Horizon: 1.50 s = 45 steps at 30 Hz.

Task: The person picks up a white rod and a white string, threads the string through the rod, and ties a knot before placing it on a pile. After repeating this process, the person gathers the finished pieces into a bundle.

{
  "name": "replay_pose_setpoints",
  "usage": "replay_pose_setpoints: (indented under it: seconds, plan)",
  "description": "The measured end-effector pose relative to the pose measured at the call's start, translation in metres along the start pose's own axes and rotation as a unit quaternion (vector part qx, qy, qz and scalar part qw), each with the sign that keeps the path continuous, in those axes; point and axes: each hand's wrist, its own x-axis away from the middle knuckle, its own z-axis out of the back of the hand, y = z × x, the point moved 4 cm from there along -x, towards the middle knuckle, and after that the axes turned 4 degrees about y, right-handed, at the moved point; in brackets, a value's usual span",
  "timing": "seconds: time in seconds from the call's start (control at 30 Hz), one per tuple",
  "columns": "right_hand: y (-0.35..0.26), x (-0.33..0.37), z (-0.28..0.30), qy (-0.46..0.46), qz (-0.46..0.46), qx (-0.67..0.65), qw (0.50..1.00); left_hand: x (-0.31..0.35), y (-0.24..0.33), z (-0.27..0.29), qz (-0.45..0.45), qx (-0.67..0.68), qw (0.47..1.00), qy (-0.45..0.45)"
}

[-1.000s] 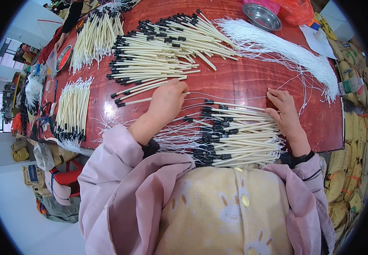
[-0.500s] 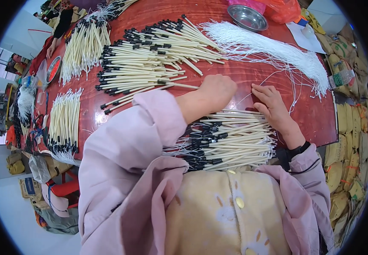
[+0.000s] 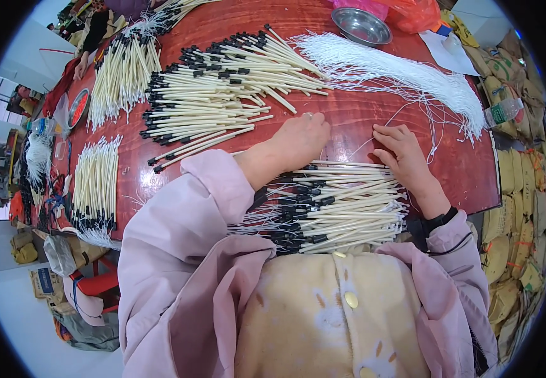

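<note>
In the head view, I see cream tubes [image 3: 356, 213] in a pile on the red table [image 3: 351, 116], close before the body. They look light and rather stiff, so I would hold one mid-length. My left hand [image 3: 299, 137] is curled; its grip I cannot tell. At my right hand [image 3: 409, 157], thumb and forefinger stand apart; whether it grips the soft white cord [image 3: 362, 146], I cannot tell.

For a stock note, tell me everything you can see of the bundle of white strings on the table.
The bundle of white strings is thick and loose, its many thin strands looking like cord. It lies on the red table, curving from beside the cream sticks, past the metal bowl, toward the right edge, where its ends spread. Several strands stray below it toward the right hand.
</note>
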Motion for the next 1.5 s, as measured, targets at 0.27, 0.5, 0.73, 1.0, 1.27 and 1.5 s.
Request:
replay_pose_setpoints:
  seconds: [0.27, 0.5, 0.73, 1.0, 1.27, 1.5]
  plan:
    - [0.019, 0.015, 0.019, 0.009, -0.085, 0.141, 0.986, 0.024, -0.013, 0.007, 0.041, -0.04, 0.998, 0.017]
    - [0.023, 0.02, 0.002, 0.006, -0.049, 0.153, 0.987, 0.037, -0.018, 0.029, 0.095, 0.045, 0.994, 0.04]
    - [0.019, 0.022, 0.002, -0.042, -0.003, 0.161, 0.986, 0.054, -0.027, 0.023, 0.117, 0.003, 0.993, 0.015]
    - [0.019, 0.019, 0.002, -0.066, 0.001, 0.14, 0.988, 0.017, -0.014, 0.013, 0.068, -0.039, 0.997, -0.016]
    - [-0.009, 0.006, -0.008, -0.083, 0.052, 0.072, 0.993, -0.084, 0.046, -0.021, 0.049, 0.034, 0.998, -0.034]
    - [0.013, 0.004, 0.006, 0.022, 0.037, 0.023, 0.999, -0.053, -0.005, 0.03, 0.073, 0.08, 0.989, 0.099]
